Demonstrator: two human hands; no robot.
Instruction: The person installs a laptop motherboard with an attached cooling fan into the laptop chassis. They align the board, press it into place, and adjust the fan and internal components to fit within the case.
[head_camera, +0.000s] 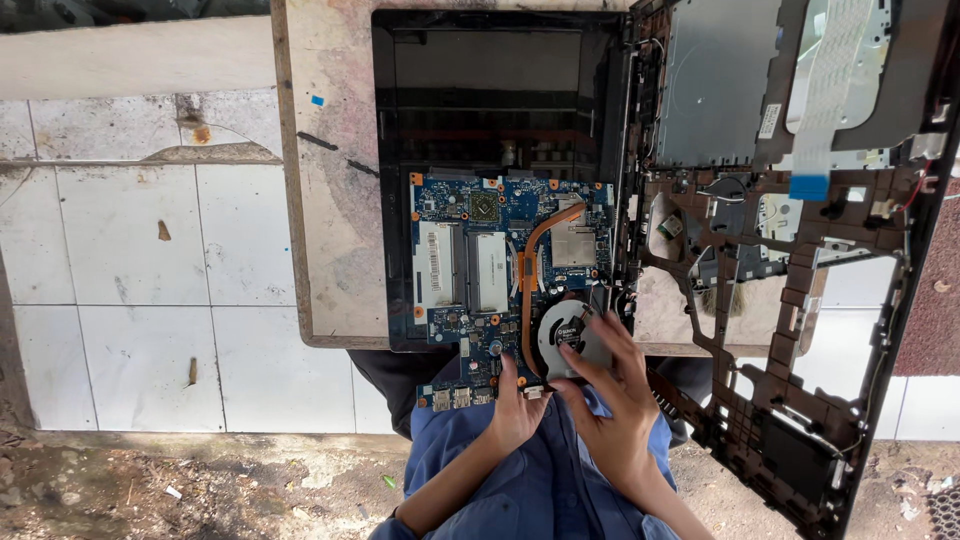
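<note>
A blue laptop motherboard (470, 250) lies on a black laptop shell (490, 90) on a worn wooden table (330, 200). A copper heat pipe (535, 250) curves down to a round grey cooling fan (565, 335) at the board's near right corner. My left hand (515, 405) grips the board's near edge just below the fan, with the thumb on top. The spread fingers of my right hand (610, 390) rest on the fan's right side. Two memory modules (460, 265) sit side by side on the board.
A dark laptop chassis frame (800, 300) with a metal plate (715, 80) and a white ribbon cable (835, 70) leans at the right. White floor tiles (130, 300) lie to the left, dirt ground (200, 485) below. My blue clothing (530, 480) fills the bottom centre.
</note>
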